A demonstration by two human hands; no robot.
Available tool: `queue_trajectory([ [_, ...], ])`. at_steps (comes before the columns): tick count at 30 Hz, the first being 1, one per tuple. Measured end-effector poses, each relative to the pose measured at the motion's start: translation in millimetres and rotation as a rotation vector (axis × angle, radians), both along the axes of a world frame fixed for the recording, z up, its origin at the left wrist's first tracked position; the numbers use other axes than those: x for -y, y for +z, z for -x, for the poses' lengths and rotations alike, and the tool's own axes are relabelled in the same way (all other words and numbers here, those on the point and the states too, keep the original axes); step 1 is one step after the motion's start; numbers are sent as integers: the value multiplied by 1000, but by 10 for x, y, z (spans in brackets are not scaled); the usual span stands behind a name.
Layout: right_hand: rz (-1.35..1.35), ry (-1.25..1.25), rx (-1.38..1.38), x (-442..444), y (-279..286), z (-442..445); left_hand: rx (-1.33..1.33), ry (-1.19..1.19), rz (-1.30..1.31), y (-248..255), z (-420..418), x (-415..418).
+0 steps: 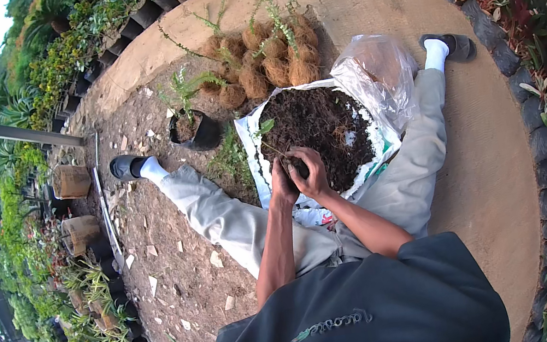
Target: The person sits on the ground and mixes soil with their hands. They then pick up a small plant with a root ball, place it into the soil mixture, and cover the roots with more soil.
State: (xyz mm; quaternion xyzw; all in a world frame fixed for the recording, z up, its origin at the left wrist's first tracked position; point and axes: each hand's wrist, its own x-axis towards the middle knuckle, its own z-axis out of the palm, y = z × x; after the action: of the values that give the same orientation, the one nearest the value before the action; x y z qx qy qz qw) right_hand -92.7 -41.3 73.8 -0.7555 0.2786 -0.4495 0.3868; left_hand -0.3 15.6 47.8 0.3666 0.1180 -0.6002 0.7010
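Note:
Both my hands meet over the near left part of an open white sack (251,145) filled with dark potting soil (316,121). Between them is a small clump of dark soil (300,168), from which a thin stem with a green-leaved cutting (265,127) leans up and left. My left hand (282,183) cups the clump from the left side. My right hand (309,168) curls around it from the right, fingers bent over the top. The lower part of the clump is hidden by my hands.
Beyond the sack sit several fibre-wrapped root balls (265,67), some bearing fern fronds. A black nursery bag (197,132) with a fern stands left of the sack. A clear plastic bag (379,79) lies at its right. My outstretched legs flank the sack; potted plants line both sides.

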Motion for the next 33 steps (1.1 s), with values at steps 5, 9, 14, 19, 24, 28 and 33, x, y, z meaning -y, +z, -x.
queue_trajectory([
  [5,-5,31,52,-53,-13,-9,221,-13,-105,-170,-1,-43],
  [9,-141,185,90,-18,-60,-6,239,84,-30,-194,62,-146],
  [14,-333,183,86,-16,-69,39,243,81,-11,-138,179,-166],
  [19,-301,127,129,-29,-86,15,442,18,-20,-395,132,-213],
  [24,-379,185,120,110,-257,77,257,66,-53,-138,270,-79],
  [28,-479,93,196,315,-269,92,60,109,9,1,266,-31],
  [33,-323,-550,-118,730,-561,244,273,15,23,-120,179,-118],
])
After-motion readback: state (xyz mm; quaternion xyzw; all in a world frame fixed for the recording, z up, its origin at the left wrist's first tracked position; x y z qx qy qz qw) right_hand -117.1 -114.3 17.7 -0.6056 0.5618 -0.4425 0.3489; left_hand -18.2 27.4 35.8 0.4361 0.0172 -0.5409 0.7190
